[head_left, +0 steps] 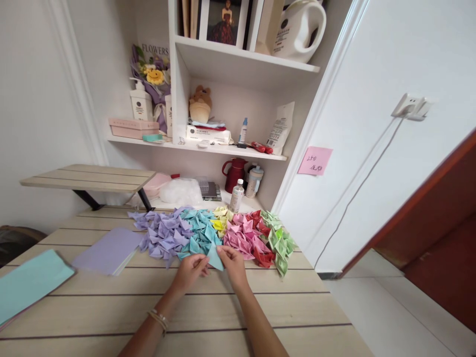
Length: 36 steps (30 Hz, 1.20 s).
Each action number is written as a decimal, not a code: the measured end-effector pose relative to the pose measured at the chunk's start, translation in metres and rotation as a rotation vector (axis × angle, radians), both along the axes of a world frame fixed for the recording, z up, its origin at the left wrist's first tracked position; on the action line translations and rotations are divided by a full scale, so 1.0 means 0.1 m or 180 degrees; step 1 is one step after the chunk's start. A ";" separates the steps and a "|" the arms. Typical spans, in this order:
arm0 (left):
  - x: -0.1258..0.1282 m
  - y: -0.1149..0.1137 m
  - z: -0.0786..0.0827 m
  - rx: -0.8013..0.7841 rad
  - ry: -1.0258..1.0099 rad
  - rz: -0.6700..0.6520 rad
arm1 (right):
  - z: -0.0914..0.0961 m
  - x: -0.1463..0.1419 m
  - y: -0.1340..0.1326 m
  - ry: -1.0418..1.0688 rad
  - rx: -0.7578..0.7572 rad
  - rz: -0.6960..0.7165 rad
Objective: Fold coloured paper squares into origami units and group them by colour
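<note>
A small folded teal paper piece (214, 258) is pinched between both hands just in front of a heap of folded paper pieces (208, 233) on the wooden table (260, 307). My left hand (190, 270), a bracelet on its wrist, grips the piece's left side with closed fingers. My right hand (232, 263) pinches its right edge. The heap is sorted by colour: purple (163, 233), teal (201, 228), yellow (220, 218), pink (241, 235), red (260, 238) and green (278, 240).
A stack of purple sheets (109, 250) and a stack of teal sheets (31, 285) lie on the table's left. A small bottle (236, 196) stands behind the heap. Shelves (230, 148) hold bottles, a red jug and boxes. A raised wooden side board (89, 177) juts out at left.
</note>
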<state>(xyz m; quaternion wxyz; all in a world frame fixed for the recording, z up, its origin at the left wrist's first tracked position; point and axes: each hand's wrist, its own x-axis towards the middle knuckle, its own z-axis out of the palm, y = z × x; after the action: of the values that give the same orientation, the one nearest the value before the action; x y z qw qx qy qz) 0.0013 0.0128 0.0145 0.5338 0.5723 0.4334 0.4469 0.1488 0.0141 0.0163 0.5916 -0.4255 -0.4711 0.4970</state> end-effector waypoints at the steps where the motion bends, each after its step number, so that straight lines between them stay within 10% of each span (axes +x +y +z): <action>1: 0.00 0.01 0.00 -0.0030 -0.0056 0.0029 | 0.01 0.01 0.00 0.0091 -0.0091 0.0088; 27: -0.08 0.09 -0.02 -0.0377 -0.0594 -0.0047 | 0.07 0.08 -0.04 0.0489 -0.0206 0.0915; 36: -0.09 0.05 0.02 -0.0010 -0.0029 -0.0168 | -0.03 0.10 0.03 -0.0671 0.0262 0.0576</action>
<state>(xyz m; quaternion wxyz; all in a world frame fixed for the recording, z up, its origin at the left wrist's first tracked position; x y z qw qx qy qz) -0.0081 0.0176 0.0162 0.5483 0.5806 0.4164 0.4346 0.1590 0.0171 0.0129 0.5086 -0.4065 -0.5870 0.4812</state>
